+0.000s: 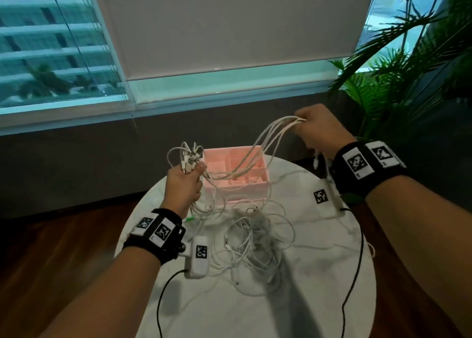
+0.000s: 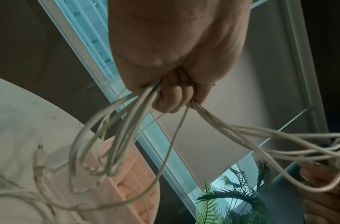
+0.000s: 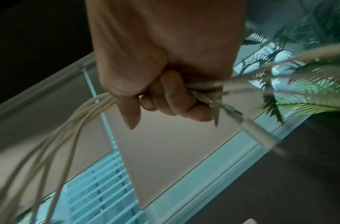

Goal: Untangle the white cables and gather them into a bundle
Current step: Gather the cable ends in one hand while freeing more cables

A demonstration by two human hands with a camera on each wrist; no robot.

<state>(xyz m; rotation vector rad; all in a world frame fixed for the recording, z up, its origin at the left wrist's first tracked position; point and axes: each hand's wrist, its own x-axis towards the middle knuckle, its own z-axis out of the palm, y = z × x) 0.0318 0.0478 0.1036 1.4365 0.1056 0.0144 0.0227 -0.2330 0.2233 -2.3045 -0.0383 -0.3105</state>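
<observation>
Left hand [image 1: 184, 187] is fisted round a sheaf of white cables [image 1: 245, 164], connector ends sticking up above the knuckles. Right hand [image 1: 320, 130], raised higher and further off, is clenched on the same strands. The held run spans between the fists, sagging over the pink box [image 1: 260, 181]. The loose tangle [image 1: 255, 243] lies on the round table [image 1: 319, 286] below, nearer the left hand

Smooth plastic-sheathed white cables [image 1: 258, 238]; marble-look tabletop [image 1: 319, 273]
</observation>
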